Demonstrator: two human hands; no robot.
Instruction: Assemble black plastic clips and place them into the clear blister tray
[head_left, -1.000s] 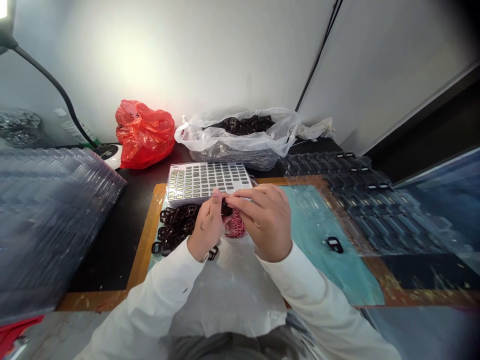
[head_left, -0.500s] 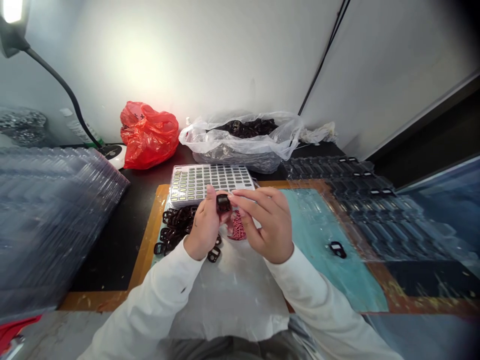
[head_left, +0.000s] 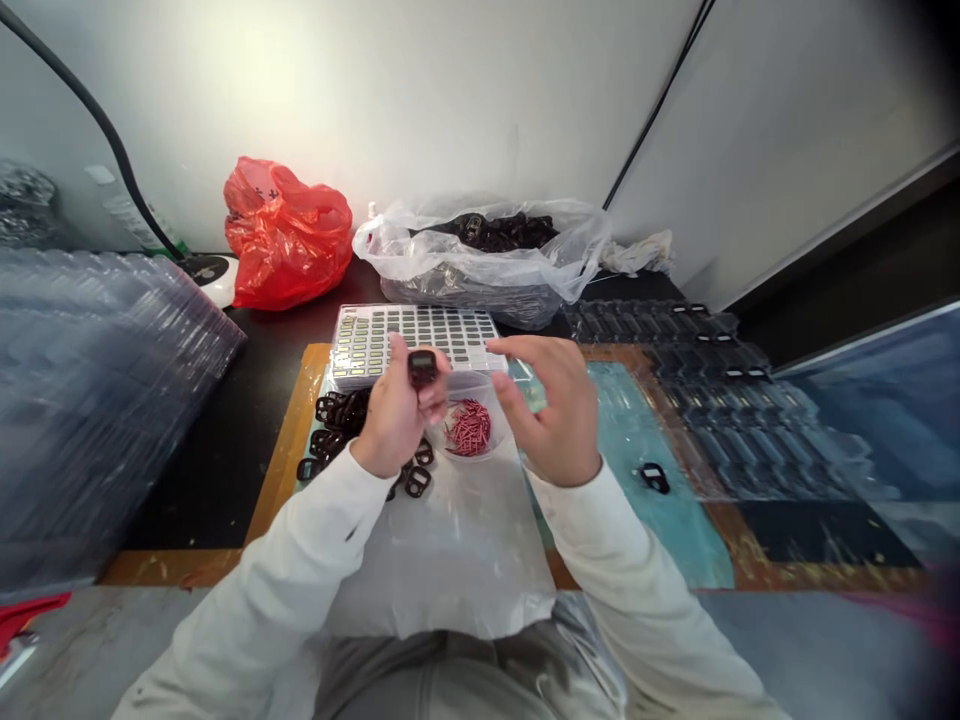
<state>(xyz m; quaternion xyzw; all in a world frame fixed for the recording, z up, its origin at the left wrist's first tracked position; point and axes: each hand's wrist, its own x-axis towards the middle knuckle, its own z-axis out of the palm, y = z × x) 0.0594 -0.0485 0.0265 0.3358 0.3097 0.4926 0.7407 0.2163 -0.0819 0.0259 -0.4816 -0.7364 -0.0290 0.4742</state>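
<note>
left hand [head_left: 394, 420] grips buckle [head_left: 422, 368] up before tray [head_left: 412, 335] | right hand [head_left: 544, 405] open, empty, near pink pins [head_left: 467, 428] | done: tray rows look filled | left: buckle pile [head_left: 334, 420], bagged buckles [head_left: 499, 235]

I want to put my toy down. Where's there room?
Try the black tabletop between the stacked clear trays and the orange mat edge, or the teal mat below the lone black buckle, right of the right hand. It's crowded by the left hand: the black buckle pile, bowl of red pieces and grid tray.
</note>
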